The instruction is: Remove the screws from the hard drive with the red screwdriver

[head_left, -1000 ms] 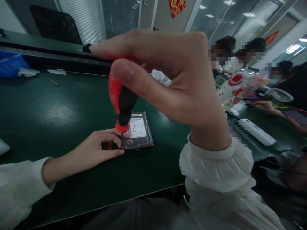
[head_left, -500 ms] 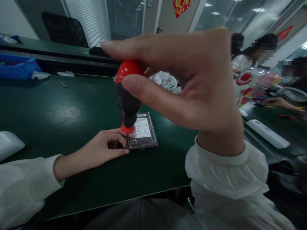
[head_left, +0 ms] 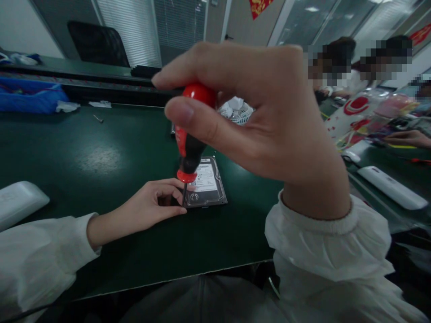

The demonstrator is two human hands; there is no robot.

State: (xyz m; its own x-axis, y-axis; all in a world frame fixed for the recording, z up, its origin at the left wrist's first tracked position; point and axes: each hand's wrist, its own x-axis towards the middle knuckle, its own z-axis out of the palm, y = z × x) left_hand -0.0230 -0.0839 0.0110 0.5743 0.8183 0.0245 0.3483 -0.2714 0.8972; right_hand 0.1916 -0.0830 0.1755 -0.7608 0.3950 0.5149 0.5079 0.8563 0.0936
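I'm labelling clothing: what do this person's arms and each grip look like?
The left grip and right grip are bare, no gloves or rings visible. The left sleeve and right sleeve are loose and off-white, the right gathered at its cuff.

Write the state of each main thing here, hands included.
Hard drive, lying flat, label up
Screwdriver, nearly upright, pointing down at the hard drive's near-left corner
Right hand, closed on the screwdriver
Left hand, at the hard drive's left end
Blue bin, open-topped
White basket, loaded, partly hidden
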